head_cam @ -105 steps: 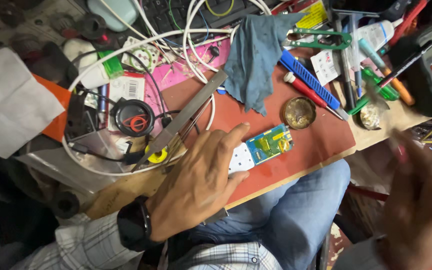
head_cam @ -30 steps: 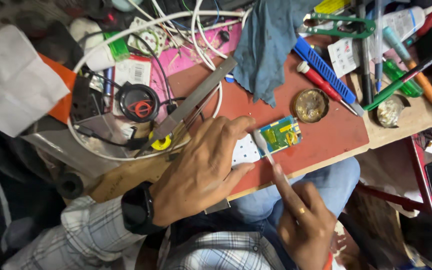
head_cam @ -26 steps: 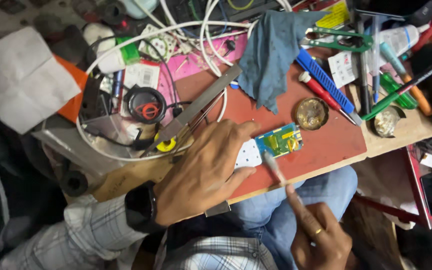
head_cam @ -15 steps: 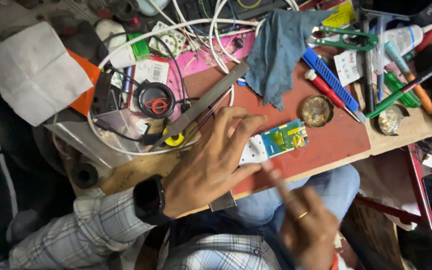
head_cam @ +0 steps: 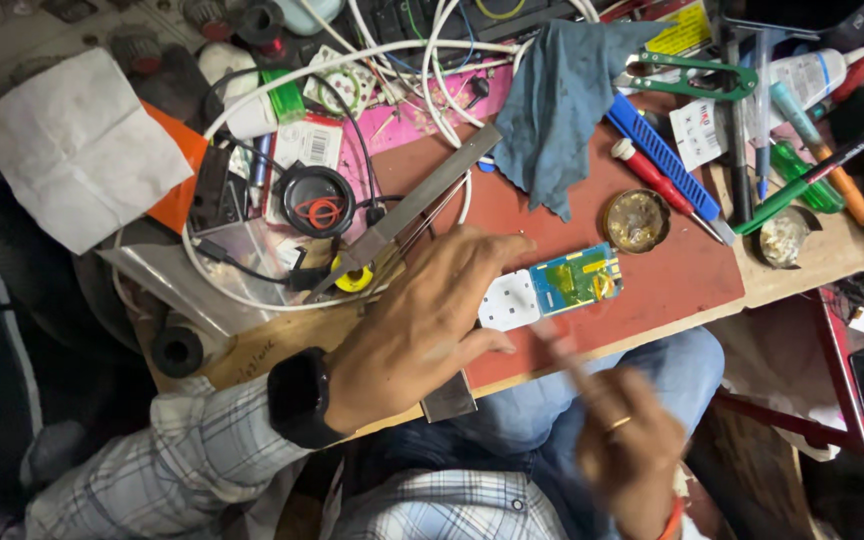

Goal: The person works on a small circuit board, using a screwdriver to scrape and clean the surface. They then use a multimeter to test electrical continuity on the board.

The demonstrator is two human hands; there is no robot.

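1. Red-brown mat [head_cam: 652, 270] covers the middle of the bench [head_cam: 832, 262]; every place below is given from this mat.
2. On the mat's near half lies a small circuit board [head_cam: 552, 288], white at one end, blue and yellow-green at the other.
3. The left hand [head_cam: 422, 325] rests flat on the mat's near-left part, fingers spread, its grip apart and clamped on nothing; the fingertips touch the board's white end.
4. The right hand [head_cam: 627, 455] hangs off the mat's near edge, over the lap. It is blurred, and a thin pale stick [head_cam: 567, 360] rises from it toward the board; whether its grip is closed on that stick I cannot tell.
5. A round brass tin [head_cam: 636, 220] sits on the mat just beyond the board.
6. A blue cloth [head_cam: 557, 100] drapes over the mat's far edge.
7. A flat metal bar [head_cam: 407, 210] lies slantwise across the mat's left edge.
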